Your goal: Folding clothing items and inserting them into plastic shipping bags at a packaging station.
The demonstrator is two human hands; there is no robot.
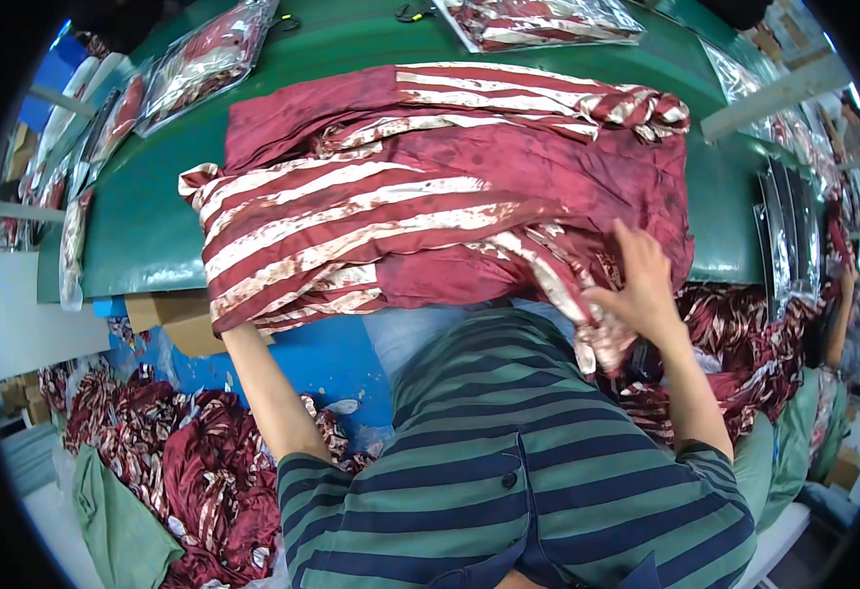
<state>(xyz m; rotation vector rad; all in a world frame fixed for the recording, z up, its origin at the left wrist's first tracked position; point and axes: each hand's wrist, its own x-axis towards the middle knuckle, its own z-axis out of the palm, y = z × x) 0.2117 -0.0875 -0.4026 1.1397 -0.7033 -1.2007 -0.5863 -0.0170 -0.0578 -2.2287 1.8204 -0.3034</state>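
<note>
A wide piece of maroon cloth with red-and-white stripes and blotches (351, 231), perhaps a costume garment, lies spread in loose folds on the green table. Its near edge hangs over the table's front. My left hand (239, 334) reaches under the near left corner, and the cloth covers its fingers. At the near right, my right hand (646, 285) is over a bunched striped end of the cloth, thumb and fingers apart. I cannot tell whether its palm touches the folds.
Bagged folded garments lie on the green table (140, 231) at the far left (209, 64) and far centre (543, 25). Heaps of similar cloth flank me at left (219, 471) and right (734, 344). A cardboard box (189, 324) sits below the table. Another person's arm (840, 319) shows at right.
</note>
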